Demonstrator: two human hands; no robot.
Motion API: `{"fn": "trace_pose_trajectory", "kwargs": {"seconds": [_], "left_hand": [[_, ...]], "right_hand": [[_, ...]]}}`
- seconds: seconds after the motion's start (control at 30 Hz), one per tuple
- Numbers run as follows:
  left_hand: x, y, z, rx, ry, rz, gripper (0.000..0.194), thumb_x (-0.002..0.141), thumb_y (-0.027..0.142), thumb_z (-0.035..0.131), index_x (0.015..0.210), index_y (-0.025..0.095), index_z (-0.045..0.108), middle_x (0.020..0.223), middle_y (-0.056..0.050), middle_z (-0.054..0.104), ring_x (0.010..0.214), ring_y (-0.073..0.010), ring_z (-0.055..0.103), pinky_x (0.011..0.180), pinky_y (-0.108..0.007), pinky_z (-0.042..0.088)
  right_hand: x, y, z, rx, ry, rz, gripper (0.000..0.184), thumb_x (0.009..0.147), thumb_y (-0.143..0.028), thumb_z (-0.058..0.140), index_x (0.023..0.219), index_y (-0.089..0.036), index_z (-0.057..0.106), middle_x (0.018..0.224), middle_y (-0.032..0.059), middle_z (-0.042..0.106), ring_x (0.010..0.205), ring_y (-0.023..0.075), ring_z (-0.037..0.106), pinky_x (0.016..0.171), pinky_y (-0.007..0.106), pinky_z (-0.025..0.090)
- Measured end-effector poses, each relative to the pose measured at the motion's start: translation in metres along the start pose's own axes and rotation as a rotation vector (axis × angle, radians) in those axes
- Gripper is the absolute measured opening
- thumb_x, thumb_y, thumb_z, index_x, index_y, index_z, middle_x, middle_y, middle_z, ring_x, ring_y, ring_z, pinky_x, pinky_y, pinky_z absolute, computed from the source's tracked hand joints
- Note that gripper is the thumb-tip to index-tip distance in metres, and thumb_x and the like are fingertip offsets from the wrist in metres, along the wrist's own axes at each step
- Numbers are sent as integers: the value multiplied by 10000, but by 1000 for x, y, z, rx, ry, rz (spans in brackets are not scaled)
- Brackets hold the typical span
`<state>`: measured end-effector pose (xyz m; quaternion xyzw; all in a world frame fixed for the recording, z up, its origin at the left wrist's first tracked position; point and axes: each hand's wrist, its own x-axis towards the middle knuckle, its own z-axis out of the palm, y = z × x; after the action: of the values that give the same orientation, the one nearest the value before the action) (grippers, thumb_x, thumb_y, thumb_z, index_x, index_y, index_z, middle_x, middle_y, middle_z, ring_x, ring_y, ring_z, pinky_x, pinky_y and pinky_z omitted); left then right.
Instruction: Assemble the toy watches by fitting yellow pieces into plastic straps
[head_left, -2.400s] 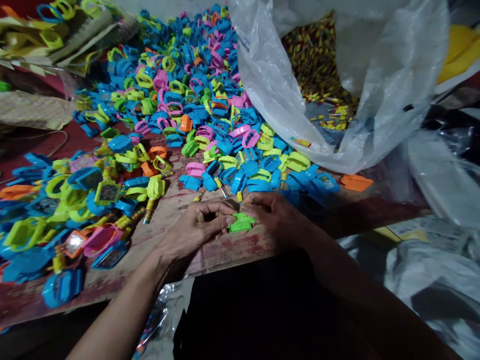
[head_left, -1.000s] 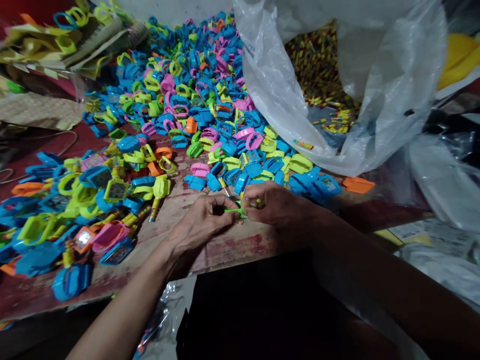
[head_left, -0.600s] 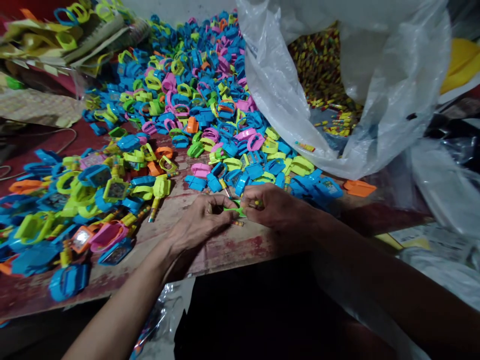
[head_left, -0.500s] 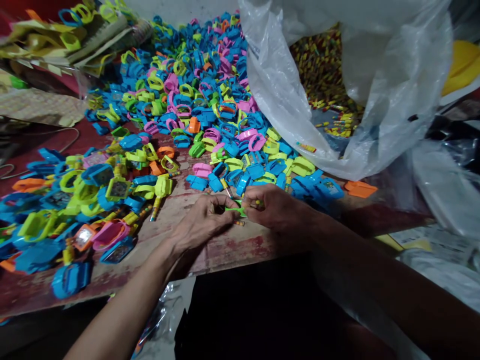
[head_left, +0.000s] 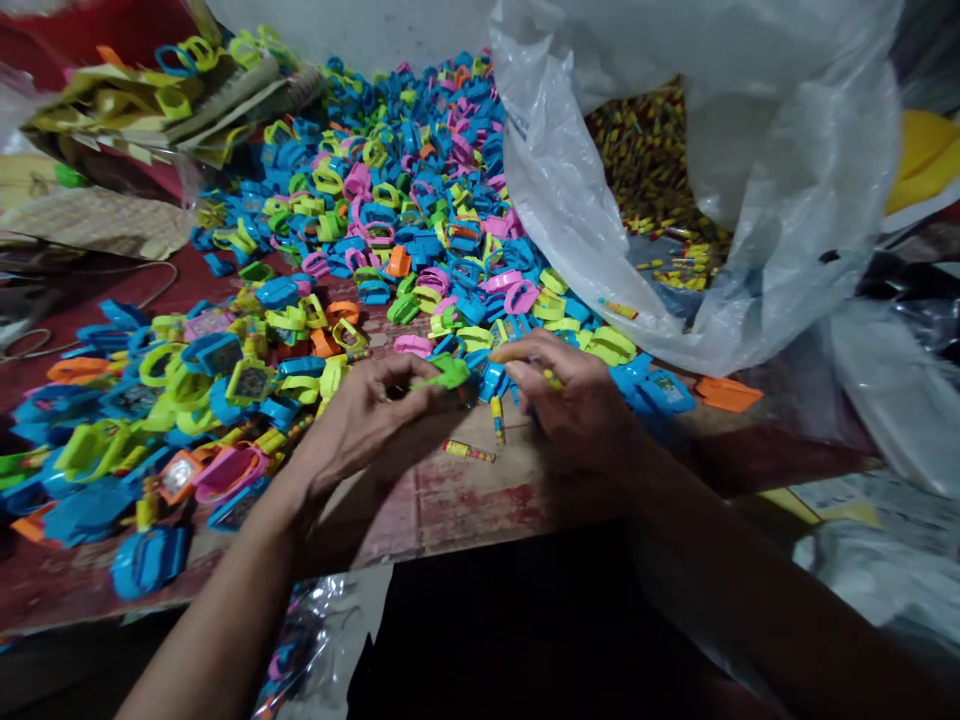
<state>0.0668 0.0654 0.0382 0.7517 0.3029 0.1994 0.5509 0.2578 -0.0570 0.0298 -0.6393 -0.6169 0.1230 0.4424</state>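
My left hand (head_left: pixel 367 408) is closed, thumb and fingers pinching a bright green toy watch (head_left: pixel 450 372) just above the table. My right hand (head_left: pixel 566 390) is curled, with a small yellow tube (head_left: pixel 553 380) tucked among its fingers. Its forefinger and thumb point left, close to a blue toy watch (head_left: pixel 493 380) at the pile's near edge; whether they touch it I cannot tell. Between the hands lie two loose candy tubes: a yellow and blue one (head_left: pixel 497 420) pointing toward me, and a yellow and red one (head_left: pixel 469 451) lying crosswise.
A big heap of toy watches (head_left: pixel 375 200) spreads at the back. Watches with tubes fitted make another pile (head_left: pixel 187 380) on the left. At the back right, a white plastic bag (head_left: pixel 570 190) holds many small tubes (head_left: pixel 645 150). An orange piece (head_left: pixel 727 393) lies near it.
My hands have drawn apart. The green watch has gone up and left in my left hand, away from my right. Two loose tubes on the table now show more fully.
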Motion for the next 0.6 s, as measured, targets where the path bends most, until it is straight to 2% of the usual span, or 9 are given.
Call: {"fn": "trace_pose_trajectory", "kwargs": {"seconds": [0.07, 0.13, 0.2, 0.27, 0.37, 0.5, 0.6], "left_hand": [[1, -2, -14, -33, 100, -10, 193, 785, 349, 694, 833, 167, 655, 683, 14, 577, 606, -104, 486, 565, -210, 365], [-2, -4, -16, -110, 132, -60, 230, 764, 365, 727, 876, 178, 654, 709, 8, 595, 619, -112, 507, 566, -210, 379], [-7, -7, -4, -210, 73, -112, 298, 725, 365, 773, 931, 190, 649, 767, -6, 625, 644, -123, 542, 573, -214, 405], [-13, -9, 16, -309, -8, -155, 333, 715, 356, 791, 966, 204, 633, 761, 1, 621, 625, -116, 542, 554, -208, 403], [-18, -14, 39, -414, -33, -163, 259, 761, 345, 760, 941, 215, 627, 738, 14, 610, 631, -109, 549, 565, -206, 420], [-18, -23, 47, -381, 88, -102, 181, 782, 336, 744, 916, 226, 692, 969, -33, 669, 881, -178, 633, 760, -291, 514], [-18, -29, 51, -282, 199, -17, 137, 786, 325, 740, 868, 216, 732, 1177, -61, 636, 1118, -228, 585, 888, -305, 498]], "right_hand": [[-7, 1, -2, 57, -10, 96, 276, 965, -329, 431, 928, -173, 655, 743, 22, 591, 655, 143, 536, 639, 266, 415], [-18, 5, 2, 126, -46, 198, 249, 946, -357, 480, 885, -181, 644, 666, -7, 536, 608, 131, 496, 584, 247, 399], [-28, 9, 10, 178, -62, 281, 181, 910, -346, 541, 896, -189, 631, 639, -30, 480, 573, 115, 444, 536, 227, 372], [-34, 11, 19, 203, -72, 322, 175, 858, -297, 605, 999, -196, 617, 626, -50, 441, 547, 104, 414, 512, 216, 356], [-37, 9, 28, 186, -101, 244, 345, 795, -219, 664, 1132, -194, 591, 682, -38, 529, 607, 119, 499, 577, 225, 412], [-37, 3, 30, 208, -59, 153, 249, 821, -235, 664, 1058, -179, 613, 857, 33, 662, 744, 155, 616, 668, 246, 472], [-38, -5, 33, 266, -94, 162, 244, 838, -283, 667, 1050, -175, 615, 886, 45, 692, 764, 164, 648, 673, 244, 485]]}}
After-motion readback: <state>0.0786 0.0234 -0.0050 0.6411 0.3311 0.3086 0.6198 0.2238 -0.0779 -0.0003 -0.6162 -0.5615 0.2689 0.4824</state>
